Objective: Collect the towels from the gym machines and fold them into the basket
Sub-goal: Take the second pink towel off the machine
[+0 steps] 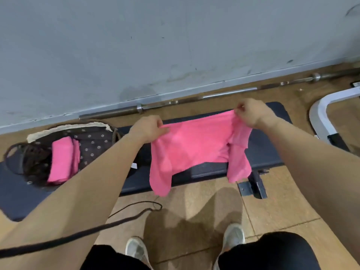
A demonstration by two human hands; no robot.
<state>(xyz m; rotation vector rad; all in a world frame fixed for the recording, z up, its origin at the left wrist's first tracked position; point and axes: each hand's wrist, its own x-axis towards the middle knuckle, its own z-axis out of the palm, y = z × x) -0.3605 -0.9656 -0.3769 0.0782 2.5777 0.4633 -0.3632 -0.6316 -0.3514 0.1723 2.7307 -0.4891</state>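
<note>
A pink towel [194,143] is stretched over the dark padded bench [263,151], its two lower ends hanging past the bench's near edge. My left hand [148,129] pinches its upper left corner. My right hand [251,114] pinches the upper right corner, a little higher and farther back. At the bench's left end lies a dark fabric basket [91,141] with small white flowers and a cream rim. A folded pink towel [62,158] sits inside it.
A steel barbell [175,102] lies on the floor along the grey wall behind the bench. A white machine frame [321,115] stands at the right. A black cord [116,213] loops over the tan floor by my shoes [233,234].
</note>
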